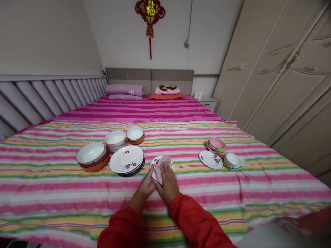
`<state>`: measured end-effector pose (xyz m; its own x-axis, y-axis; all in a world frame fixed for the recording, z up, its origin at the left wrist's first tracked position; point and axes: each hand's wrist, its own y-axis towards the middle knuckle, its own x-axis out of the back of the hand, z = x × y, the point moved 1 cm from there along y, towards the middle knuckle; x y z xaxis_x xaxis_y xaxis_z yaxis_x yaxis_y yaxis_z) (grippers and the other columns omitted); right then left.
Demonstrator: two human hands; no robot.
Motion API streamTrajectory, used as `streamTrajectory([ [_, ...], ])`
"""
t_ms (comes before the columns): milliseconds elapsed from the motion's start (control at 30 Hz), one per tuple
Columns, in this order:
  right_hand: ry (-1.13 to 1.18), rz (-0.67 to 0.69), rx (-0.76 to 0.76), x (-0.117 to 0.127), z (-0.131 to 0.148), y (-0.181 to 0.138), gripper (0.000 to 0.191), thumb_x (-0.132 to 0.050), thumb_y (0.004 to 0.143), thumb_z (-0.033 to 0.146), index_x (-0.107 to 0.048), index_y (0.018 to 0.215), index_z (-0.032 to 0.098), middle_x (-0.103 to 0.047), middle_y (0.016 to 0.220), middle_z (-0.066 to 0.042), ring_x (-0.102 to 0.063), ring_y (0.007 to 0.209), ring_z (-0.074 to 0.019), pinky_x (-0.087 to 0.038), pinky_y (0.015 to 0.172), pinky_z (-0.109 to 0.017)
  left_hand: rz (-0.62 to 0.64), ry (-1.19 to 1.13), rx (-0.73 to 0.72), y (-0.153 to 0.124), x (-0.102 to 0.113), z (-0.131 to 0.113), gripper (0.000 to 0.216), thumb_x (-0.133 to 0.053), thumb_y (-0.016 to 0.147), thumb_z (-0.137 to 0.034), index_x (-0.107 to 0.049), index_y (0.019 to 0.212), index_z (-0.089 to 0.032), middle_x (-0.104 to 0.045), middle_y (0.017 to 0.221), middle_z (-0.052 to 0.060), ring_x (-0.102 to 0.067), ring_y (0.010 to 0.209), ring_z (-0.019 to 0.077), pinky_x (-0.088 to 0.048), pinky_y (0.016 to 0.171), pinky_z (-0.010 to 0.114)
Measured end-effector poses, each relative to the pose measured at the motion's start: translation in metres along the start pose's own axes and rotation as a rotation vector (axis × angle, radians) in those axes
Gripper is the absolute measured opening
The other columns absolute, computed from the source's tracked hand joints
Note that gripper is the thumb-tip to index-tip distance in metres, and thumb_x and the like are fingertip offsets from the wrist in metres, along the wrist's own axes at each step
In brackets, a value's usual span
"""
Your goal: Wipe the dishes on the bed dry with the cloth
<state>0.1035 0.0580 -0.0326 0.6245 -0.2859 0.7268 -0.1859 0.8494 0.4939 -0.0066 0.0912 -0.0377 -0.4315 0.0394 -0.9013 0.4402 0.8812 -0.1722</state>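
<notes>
A small white plate [154,162] with red flowers is between my two hands, just above or on the striped sheet. My left hand [147,184] grips its left rim. With my right hand [168,182] I press a pale pinkish cloth [165,159] onto the face of the plate, fingers closed over the cloth. Left of my hands stands a stack of larger plates [126,159] with the same flower pattern. To the right a single flowered plate [210,159] lies flat on the sheet.
Stacked bowls [91,153], more bowls [115,138] and smaller bowls [135,133] stand at the left. On the right are pink bowls [217,143] and small white bowls [233,160]. The striped sheet [193,213] covers the bed; a wardrobe [281,69] rises at the right.
</notes>
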Motion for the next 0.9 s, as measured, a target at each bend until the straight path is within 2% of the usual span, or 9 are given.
streamTrajectory([
  [67,-0.018,0.062,0.048,-0.005,0.003,-0.01,0.059,-0.049,0.086,0.029,-0.036,0.141,0.013,-0.041,0.144,-0.013,-0.031,0.135,-0.0301,-0.031,0.108,-0.049,-0.039,0.016,0.007,-0.002,-0.003,0.001,0.05,-0.037,0.094,-0.041,-0.047,0.132,-0.01,-0.069,0.111,0.013,-0.06,0.112,0.0201,-0.032,0.109,0.034],
  [200,-0.004,0.156,0.172,-0.003,0.011,-0.011,0.058,-0.046,0.083,0.018,-0.038,0.141,0.016,-0.043,0.143,-0.009,-0.033,0.135,-0.0237,-0.031,0.11,-0.042,-0.023,0.008,0.063,-0.002,0.001,0.001,0.061,-0.039,0.088,-0.055,-0.055,0.122,-0.007,-0.069,0.107,0.017,-0.06,0.111,0.025,-0.036,0.106,0.038],
  [300,-0.028,0.202,0.133,0.0,0.012,0.007,0.059,-0.046,0.081,0.014,-0.04,0.14,0.016,-0.043,0.143,-0.008,-0.033,0.135,-0.0243,-0.03,0.11,-0.044,-0.024,-0.009,0.027,0.002,0.006,-0.001,0.059,-0.035,0.09,-0.055,-0.057,0.12,-0.01,-0.07,0.105,0.015,-0.062,0.108,0.0219,-0.038,0.104,0.035],
  [400,-0.051,0.21,0.066,0.002,0.007,0.03,0.057,-0.045,0.082,0.012,-0.041,0.139,0.014,-0.042,0.144,-0.01,-0.034,0.135,-0.0262,-0.03,0.109,-0.047,-0.041,-0.03,-0.027,0.003,0.005,-0.002,0.046,-0.032,0.095,-0.042,-0.053,0.127,-0.017,-0.071,0.105,0.008,-0.064,0.101,0.0147,-0.038,0.103,0.029],
  [533,-0.075,0.124,-0.017,0.004,-0.012,0.045,0.053,-0.043,0.084,0.012,-0.042,0.138,0.008,-0.043,0.142,-0.014,-0.035,0.134,-0.029,-0.032,0.108,-0.048,-0.032,-0.03,0.022,0.001,-0.002,-0.001,0.044,-0.04,0.093,-0.038,-0.048,0.133,-0.021,-0.071,0.107,0.007,-0.063,0.102,0.0168,-0.038,0.102,0.035],
  [633,-0.083,0.002,-0.036,0.002,-0.027,0.031,0.051,-0.042,0.084,0.011,-0.046,0.135,0.008,-0.048,0.138,-0.015,-0.038,0.132,-0.0289,-0.034,0.108,-0.047,-0.021,-0.036,0.026,-0.002,-0.007,0.0,0.047,-0.041,0.092,-0.039,-0.047,0.133,-0.019,-0.07,0.11,0.009,-0.062,0.105,0.0189,-0.036,0.103,0.037],
  [733,-0.065,-0.093,-0.005,-0.001,-0.033,0.0,0.052,-0.042,0.083,0.011,-0.047,0.135,0.013,-0.051,0.135,-0.014,-0.04,0.13,-0.0275,-0.036,0.107,-0.047,-0.021,-0.024,0.033,-0.003,-0.007,0.002,0.048,-0.04,0.092,-0.04,-0.047,0.133,-0.016,-0.07,0.109,0.01,-0.063,0.103,0.0192,-0.036,0.104,0.036],
  [800,-0.038,-0.07,0.033,-0.003,-0.028,-0.018,0.053,-0.042,0.083,0.012,-0.046,0.135,0.014,-0.051,0.135,-0.013,-0.041,0.13,-0.027,-0.037,0.106,-0.047,-0.016,-0.012,0.027,-0.003,-0.006,0.002,0.049,-0.036,0.093,-0.04,-0.048,0.132,-0.014,-0.071,0.106,0.011,-0.064,0.101,0.019,-0.037,0.103,0.035],
  [900,0.015,0.048,0.121,-0.007,-0.011,-0.027,0.054,-0.042,0.083,0.013,-0.044,0.137,0.014,-0.05,0.137,-0.012,-0.039,0.131,-0.0253,-0.037,0.106,-0.045,-0.006,-0.003,0.064,-0.003,-0.002,0.001,0.057,-0.032,0.092,-0.05,-0.054,0.126,-0.01,-0.072,0.102,0.012,-0.064,0.102,0.0213,-0.039,0.101,0.035],
])
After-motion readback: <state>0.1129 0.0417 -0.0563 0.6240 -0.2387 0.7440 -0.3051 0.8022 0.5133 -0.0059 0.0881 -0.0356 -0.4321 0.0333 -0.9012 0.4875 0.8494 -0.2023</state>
